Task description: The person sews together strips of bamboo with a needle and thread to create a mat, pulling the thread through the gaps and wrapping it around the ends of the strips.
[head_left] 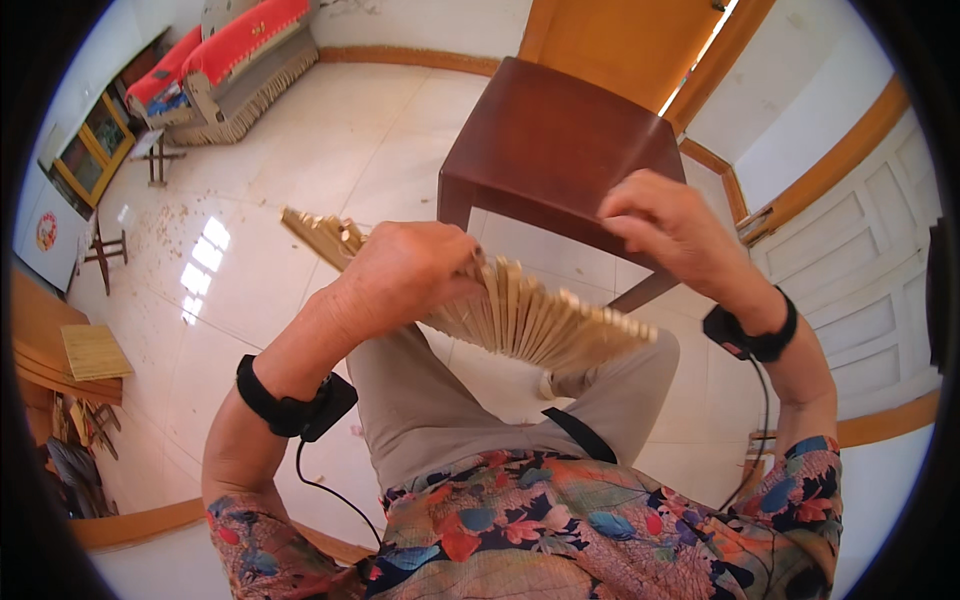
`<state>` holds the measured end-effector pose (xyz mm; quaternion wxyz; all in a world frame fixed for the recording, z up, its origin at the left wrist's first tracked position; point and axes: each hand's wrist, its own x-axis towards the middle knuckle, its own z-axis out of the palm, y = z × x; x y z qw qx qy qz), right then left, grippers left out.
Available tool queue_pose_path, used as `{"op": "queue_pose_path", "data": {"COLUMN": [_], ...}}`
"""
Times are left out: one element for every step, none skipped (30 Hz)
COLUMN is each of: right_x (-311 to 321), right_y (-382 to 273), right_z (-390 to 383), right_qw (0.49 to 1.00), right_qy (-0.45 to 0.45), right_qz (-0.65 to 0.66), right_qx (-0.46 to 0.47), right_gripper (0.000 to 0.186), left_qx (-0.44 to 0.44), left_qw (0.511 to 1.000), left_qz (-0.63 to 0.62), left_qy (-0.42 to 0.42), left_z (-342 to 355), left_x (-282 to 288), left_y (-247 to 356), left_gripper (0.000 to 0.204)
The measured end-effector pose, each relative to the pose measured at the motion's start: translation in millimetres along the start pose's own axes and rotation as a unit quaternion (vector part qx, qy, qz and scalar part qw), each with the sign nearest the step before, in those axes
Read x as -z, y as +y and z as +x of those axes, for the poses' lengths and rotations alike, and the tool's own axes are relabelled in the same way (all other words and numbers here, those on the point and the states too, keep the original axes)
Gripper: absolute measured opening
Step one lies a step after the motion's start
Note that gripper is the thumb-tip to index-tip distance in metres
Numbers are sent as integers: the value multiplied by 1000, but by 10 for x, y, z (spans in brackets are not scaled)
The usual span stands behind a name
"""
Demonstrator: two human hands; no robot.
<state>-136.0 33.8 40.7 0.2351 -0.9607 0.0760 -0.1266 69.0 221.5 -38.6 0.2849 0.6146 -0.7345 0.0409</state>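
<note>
My left hand (415, 268) is closed around a pleated, fan-shaped piece of thin pale slats (535, 318), held above my lap. Its folds spread out to the right of my fist, and another stretch of it sticks out to the left. Whether the slats are wood, straw or stiff paper I cannot tell. My right hand (665, 225) is raised to the right, apart from the slats and in front of the dark red-brown wooden table (560, 140). Its fingers are curled with the thumb near the forefinger; anything small between them is hidden.
A sofa with a red cover (245, 45) stands at the far left. Small folding stools (105, 250) and a low wooden board (97, 352) are along the left side. Small scraps (180, 215) lie on the tiled floor. A white panelled door (860, 260) is at the right.
</note>
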Motion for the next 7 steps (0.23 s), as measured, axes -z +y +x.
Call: {"op": "queue_pose_path", "data": {"right_x": [107, 104, 82, 70, -9, -165, -342], "right_y": [-44, -57, -80, -135, -160, -154, -108], "right_z": [-88, -150, -216, -320, -377, -381, -358], "right_qw": [999, 999, 995, 985, 983, 972, 955], "right_qy": [25, 37, 67, 103, 118, 112, 106], "right_qz": [-23, -19, -53, -95, -99, -142, -185], "right_qx": [-14, -9, 47, 97, 97, 151, 205], "right_gripper": [8, 8, 7, 7, 7, 6, 6], "left_qx": [-6, 39, 85, 106, 93, 126, 160], "left_qw": [1000, 999, 995, 992, 993, 987, 980], "left_qz": [11, 2, -6, -14, -6, -23, -38], "left_qy": [-4, 26, 57, 74, 74, 92, 111], "left_z": [52, 92, 124, 181, 222, 252, 299], "left_x": [23, 33, 63, 106, 125, 139, 137], "left_y": [-8, -35, -54, -26, -30, -51, -71], "left_gripper": [24, 24, 25, 27, 27, 28, 29]}}
